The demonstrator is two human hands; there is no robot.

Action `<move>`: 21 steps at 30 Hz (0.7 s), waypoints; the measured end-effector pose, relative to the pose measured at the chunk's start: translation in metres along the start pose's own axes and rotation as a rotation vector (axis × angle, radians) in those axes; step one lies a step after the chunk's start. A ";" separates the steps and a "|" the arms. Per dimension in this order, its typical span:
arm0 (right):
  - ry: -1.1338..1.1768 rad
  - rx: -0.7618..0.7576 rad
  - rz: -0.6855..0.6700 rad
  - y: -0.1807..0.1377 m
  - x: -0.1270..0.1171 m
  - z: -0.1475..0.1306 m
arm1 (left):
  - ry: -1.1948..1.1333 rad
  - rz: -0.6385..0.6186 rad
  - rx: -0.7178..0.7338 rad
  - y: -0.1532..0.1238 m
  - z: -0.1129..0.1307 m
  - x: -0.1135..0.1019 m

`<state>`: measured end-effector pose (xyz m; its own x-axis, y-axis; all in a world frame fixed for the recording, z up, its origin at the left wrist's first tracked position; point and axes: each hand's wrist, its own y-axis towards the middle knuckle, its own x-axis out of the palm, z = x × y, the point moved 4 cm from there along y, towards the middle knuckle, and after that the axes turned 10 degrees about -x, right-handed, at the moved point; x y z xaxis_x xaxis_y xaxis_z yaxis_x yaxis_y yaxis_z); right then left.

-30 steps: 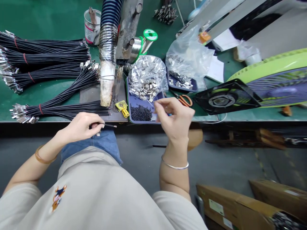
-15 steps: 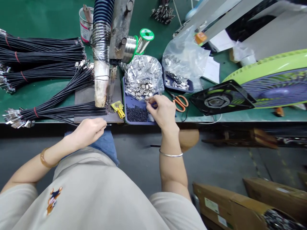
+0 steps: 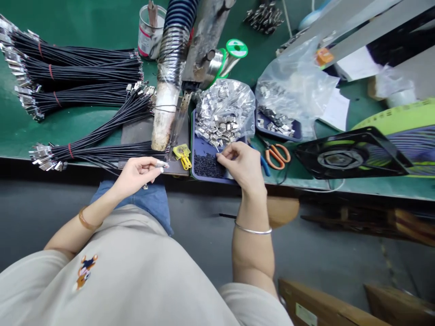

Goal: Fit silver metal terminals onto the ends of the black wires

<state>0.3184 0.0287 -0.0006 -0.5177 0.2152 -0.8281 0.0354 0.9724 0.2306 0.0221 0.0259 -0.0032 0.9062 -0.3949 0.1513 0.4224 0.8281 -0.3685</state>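
Observation:
My left hand is just off the front edge of the bench, thumb and fingers pinched on a small silvery part whose kind I cannot make out. My right hand reaches over the blue tray with its fingers pinched together; a thin silver tip shows beside them, and whatever else they hold is hidden. Below its fingertips lies a heap of short black tube pieces. Behind that, a clear bag spills metal connector shells into the same tray.
Bundled black cables lie at left. A taped hose hangs over a dark plate by a yellow clip-like piece. Orange-handled scissors, a second tray, solder spools and a black fan are nearby.
My left hand has turned and its fingers have opened out a little, so the silvery part now shows. My right hand stays over the tray, closer to the black pieces. The view has shifted left.

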 end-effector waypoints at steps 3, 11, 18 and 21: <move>-0.055 -0.034 0.154 -0.014 -0.005 -0.026 | 0.018 0.006 -0.010 0.002 0.001 0.003; 0.181 -0.203 0.500 -0.060 0.014 -0.134 | 0.100 0.003 -0.001 0.004 0.008 0.005; 0.658 -0.012 0.360 -0.061 0.060 -0.137 | 0.149 -0.087 0.002 0.002 0.010 0.010; 0.663 -0.010 0.334 -0.059 0.059 -0.136 | 0.175 -0.112 0.004 0.002 0.009 0.010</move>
<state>0.1695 -0.0285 0.0059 -0.8884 0.3965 -0.2313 0.2752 0.8634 0.4228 0.0318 0.0268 0.0059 0.8364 -0.5473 0.0295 0.5207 0.7767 -0.3545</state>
